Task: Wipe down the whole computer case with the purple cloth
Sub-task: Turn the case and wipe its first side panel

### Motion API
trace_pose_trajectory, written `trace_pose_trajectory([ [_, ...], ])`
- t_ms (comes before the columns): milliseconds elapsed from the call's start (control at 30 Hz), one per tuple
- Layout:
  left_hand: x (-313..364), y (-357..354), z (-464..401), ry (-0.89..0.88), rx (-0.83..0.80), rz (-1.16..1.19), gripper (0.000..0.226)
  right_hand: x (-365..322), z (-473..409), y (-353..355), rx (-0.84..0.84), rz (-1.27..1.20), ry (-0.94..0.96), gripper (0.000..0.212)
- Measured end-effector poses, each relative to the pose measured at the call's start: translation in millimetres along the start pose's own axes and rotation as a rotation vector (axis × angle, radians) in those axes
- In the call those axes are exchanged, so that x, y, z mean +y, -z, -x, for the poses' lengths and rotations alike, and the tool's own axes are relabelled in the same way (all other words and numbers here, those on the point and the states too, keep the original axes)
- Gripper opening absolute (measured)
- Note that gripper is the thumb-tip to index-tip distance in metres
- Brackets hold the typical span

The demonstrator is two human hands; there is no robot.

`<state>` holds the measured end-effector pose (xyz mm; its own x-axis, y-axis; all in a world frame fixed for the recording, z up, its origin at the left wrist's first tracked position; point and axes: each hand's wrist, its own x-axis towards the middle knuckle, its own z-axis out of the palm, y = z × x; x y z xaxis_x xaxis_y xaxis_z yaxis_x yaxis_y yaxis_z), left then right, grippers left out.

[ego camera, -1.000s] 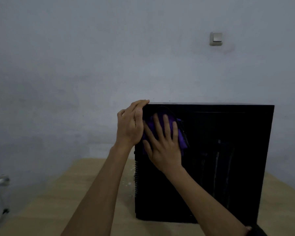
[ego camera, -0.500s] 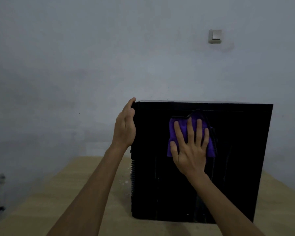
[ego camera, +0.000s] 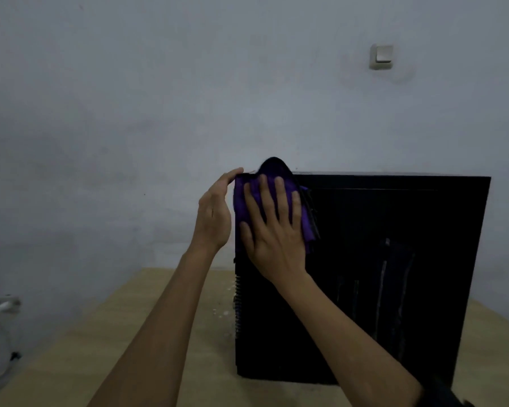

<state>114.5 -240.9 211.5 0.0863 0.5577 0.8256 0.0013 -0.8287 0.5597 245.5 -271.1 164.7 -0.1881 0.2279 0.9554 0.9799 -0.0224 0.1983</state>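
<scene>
left hand [ego camera: 213,214] flat on case [ego camera: 394,274] corner | right hand [ego camera: 272,230] spread, pressing cloth [ego camera: 247,198]

right hand [ego camera: 272,227] hides much of the purple cloth [ego camera: 241,201].

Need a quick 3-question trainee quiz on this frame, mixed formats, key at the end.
1. True or false: the purple cloth lies flat on the wooden table.
2. Which hand presses the cloth against the computer case? A) left hand B) right hand
3. Fill in: the cloth sits at the case's upper ____ corner, as the camera sees it.

Key: 1 false, it is pressed on the case's side panel. 2 B, with flat spread fingers. 3 left.
</scene>
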Motion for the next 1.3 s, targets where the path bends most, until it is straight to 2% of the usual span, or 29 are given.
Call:
trace_pose_trajectory([
  [200, 0.5, -0.4, 5.5, -0.028, -0.015, -0.066, 0.06, 49.8, 63.4, -1.1, 0.062, 0.091, -0.253, 0.064],
  [333, 2.6, -2.0, 7.5, -0.028, -0.034, -0.059, 0.067, 41.5, 63.2, 0.0, 0.081, 0.066, -0.405, 0.066],
  [400, 0.1, -7.9, 9.3, -0.027, -0.014, -0.049, 0.063, 27.3, 57.0, -2.7, 0.075, 0.057, -0.442, 0.067],
  [567, -9.5, -20.6, 12.2, -0.015, 0.043, -0.079, 0.063, -14.6, 72.0, -15.4, 0.001, -0.002, -0.176, 0.064],
  [667, -16.5, -26.4, 17.4, -0.045, 0.067, -0.183, 0.062, -17.8, 77.8, -19.2, -0.012, -0.004, -0.12, 0.063],
  [767, -36.5, -35.4, 38.7, -0.023, 0.114, -0.166, 0.063, -0.6, 87.5, -15.9, -0.014, 0.01, -0.07, 0.063],
  [867, -56.2, -40.8, 63.1, 0.07, 0.11, -0.117, 0.062, 29.6, 108.6, -11.4, -0.003, 0.047, -0.088, 0.063],
  [967, -63.6, -39.9, 70.8, 0.086, 0.05, -0.103, 0.052, 48.7, 118.8, -6.1, -0.005, 0.073, -0.135, 0.062],
  [1133, -64.0, -39.9, 68.2, 0.066, 0.046, -0.126, 0.05, 18.8, 106.9, -11.2, 0.007, 0.045, -0.295, 0.064],
  [1300, -69.3, -37.0, 71.6, 0.062, 0.031, -0.135, 0.053, -17.7, 130.4, -26.8, -0.058, 0.002, 0.048, 0.067],
])
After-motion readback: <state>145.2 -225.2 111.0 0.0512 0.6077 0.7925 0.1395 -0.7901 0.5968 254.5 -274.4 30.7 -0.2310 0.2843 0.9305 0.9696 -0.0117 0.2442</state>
